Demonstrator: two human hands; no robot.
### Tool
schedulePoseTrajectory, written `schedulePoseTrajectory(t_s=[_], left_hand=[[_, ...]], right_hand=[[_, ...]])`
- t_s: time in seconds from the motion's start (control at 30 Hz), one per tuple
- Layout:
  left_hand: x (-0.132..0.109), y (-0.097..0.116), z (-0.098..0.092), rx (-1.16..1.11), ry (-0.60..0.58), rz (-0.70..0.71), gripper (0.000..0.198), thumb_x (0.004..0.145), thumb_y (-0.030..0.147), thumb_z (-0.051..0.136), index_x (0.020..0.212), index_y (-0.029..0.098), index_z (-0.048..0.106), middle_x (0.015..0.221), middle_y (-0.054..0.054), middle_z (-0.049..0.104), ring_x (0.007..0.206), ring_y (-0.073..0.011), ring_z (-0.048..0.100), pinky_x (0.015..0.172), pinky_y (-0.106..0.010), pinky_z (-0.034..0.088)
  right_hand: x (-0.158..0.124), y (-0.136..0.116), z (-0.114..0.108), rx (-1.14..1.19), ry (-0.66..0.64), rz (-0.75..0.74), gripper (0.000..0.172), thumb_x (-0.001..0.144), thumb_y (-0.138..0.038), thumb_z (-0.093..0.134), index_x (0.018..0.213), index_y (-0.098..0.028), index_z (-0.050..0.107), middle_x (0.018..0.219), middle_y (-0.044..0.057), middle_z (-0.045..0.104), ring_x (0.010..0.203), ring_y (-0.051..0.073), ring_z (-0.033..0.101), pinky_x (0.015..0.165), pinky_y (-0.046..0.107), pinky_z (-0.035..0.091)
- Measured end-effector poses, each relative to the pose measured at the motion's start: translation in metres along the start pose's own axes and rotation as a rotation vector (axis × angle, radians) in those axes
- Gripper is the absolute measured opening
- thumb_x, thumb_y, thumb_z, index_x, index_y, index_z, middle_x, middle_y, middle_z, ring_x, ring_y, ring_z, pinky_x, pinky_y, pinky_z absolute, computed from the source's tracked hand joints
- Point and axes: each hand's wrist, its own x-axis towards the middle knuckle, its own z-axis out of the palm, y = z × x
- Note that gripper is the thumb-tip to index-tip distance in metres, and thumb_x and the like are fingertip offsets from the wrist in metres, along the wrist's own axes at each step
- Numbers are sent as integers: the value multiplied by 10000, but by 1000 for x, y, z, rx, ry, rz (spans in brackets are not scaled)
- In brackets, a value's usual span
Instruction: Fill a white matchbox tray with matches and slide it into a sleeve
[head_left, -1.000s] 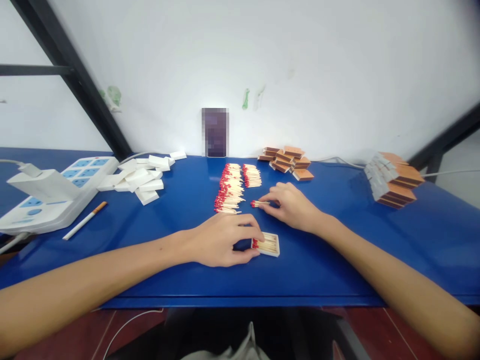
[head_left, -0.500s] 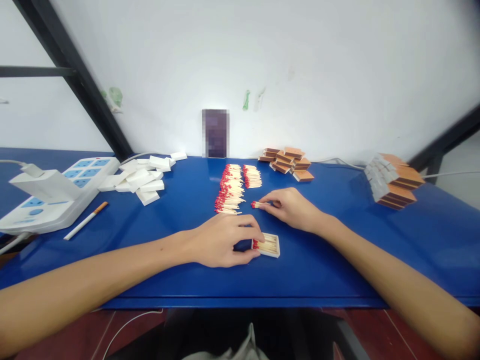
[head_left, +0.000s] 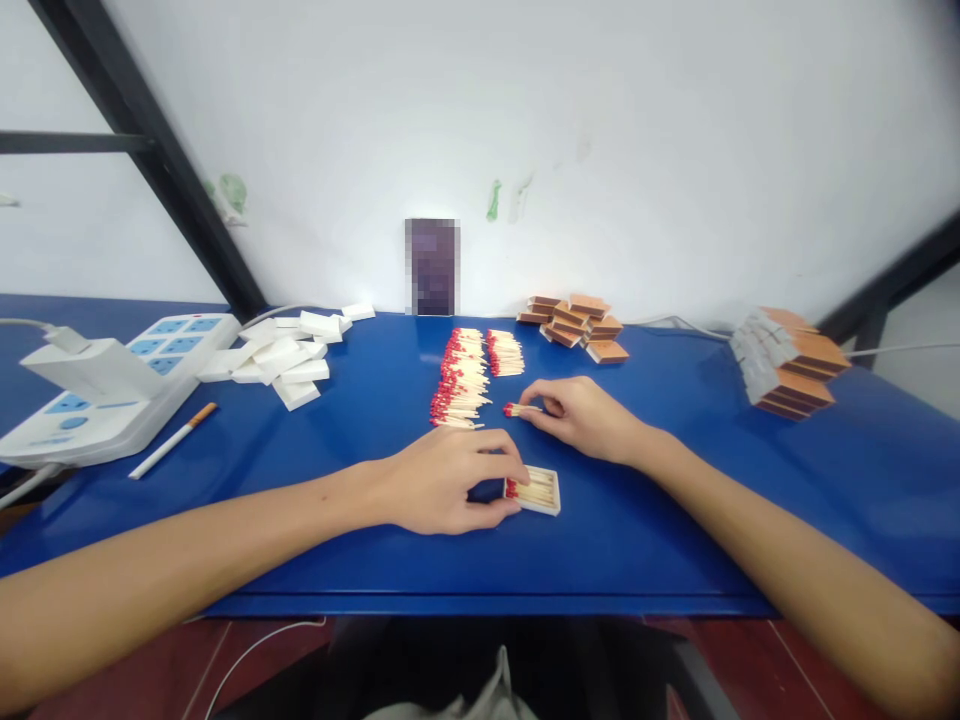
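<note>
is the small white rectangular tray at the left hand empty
Not empty: red-tipped wooden matches lie inside the tray, which the left hand touches.

The left hand (head_left: pixel 446 484) partly hides the white tray (head_left: pixel 544 509), the right hand (head_left: pixel 586 418) its matches (head_left: pixel 514 410).

Left hand (head_left: pixel 444 485) held left end of white tray (head_left: pixel 547 511) with matches (head_left: pixel 536 489); right hand (head_left: pixel 581 415) pinched small match bundle (head_left: pixel 513 410); long match pile (head_left: pixel 461 378) lay beyond; orange matchboxes (head_left: pixel 598 325) lay stacked near wall (head_left: pixel 675 150); cigarette (head_left: pixel 173 441) lay beside power strip (head_left: pixel 131 416)

Matches (head_left: pixel 463 380) are red-tipped, the tray (head_left: pixel 546 509) white, the table (head_left: pixel 637 550) blue.
</note>
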Motion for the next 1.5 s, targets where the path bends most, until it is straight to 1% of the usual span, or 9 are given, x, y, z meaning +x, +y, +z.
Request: schedulePoseTrajectory(t_s=[0.2,0.33,0.47,0.73,0.87,1.0,1.23,1.4,1.5], left_hand=[[0,0,0,-4,1,4,190,946,302,620,1061,175,702,1095,-82,697,892,-173,691,825,-283,559],[0,0,-1,-8,-5,-2,182,943,291,622,1052,169,702,1088,-81,696,888,-172,692,824,-280,557],[1,1,-1,-12,-11,-10,188,948,301,613,1051,172,704,1096,-80,695,891,-173,691,835,-282,557],[0,0,0,-19,-7,-8,202,944,295,621,1077,164,701,1104,-82,696,899,-175,694,842,-284,560],[0,0,0,-12,-9,-11,218,946,302,622,1097,163,696,1104,-84,696,917,-179,694,853,-287,560],[-1,-1,0,-18,-14,-16,211,944,299,628,1093,167,698,1112,-76,692,925,-175,693,863,-283,560],[-1,0,-1,-14,-17,-14,203,942,293,631,1083,163,698,1112,-74,689,929,-178,695,854,-283,562],[0,1,-1,-6,-9,-8,200,940,292,632,1077,162,697,1102,-77,690,923,-178,698,848,-284,564],[-1,1,0,-4,-6,-6,197,942,296,627,1071,165,698,1100,-76,690,914,-174,697,837,-283,564]], right_hand=[[0,2,1,21,-11,10,264,983,-432,565,996,-206,700,591,-52,505,526,115,416,550,249,288],[0,2,1,30,-14,23,256,982,-426,568,988,-203,692,578,-59,491,522,114,410,551,253,286],[0,-1,-2,37,-47,42,237,979,-413,565,967,-198,664,572,-67,475,510,110,398,534,253,272],[-2,-2,-10,18,-130,71,229,974,-414,558,933,-201,630,599,-59,498,526,113,413,539,259,282],[-4,-2,-16,23,-183,86,263,968,-448,558,894,-204,624,583,-55,488,522,115,403,523,261,268],[-5,-4,-22,9,-227,110,257,957,-441,567,876,-201,608,613,-44,515,541,114,415,534,260,272],[-8,-2,-28,-50,-273,124,248,927,-454,604,884,-211,631,641,-35,528,554,116,413,545,269,266],[-10,-2,-31,-43,-303,143,157,870,-370,648,862,-214,627,621,-47,515,536,110,374,529,264,266],[-10,-4,-33,-49,-313,144,109,832,-314,655,834,-213,614,608,-49,521,535,110,377,525,263,268]])
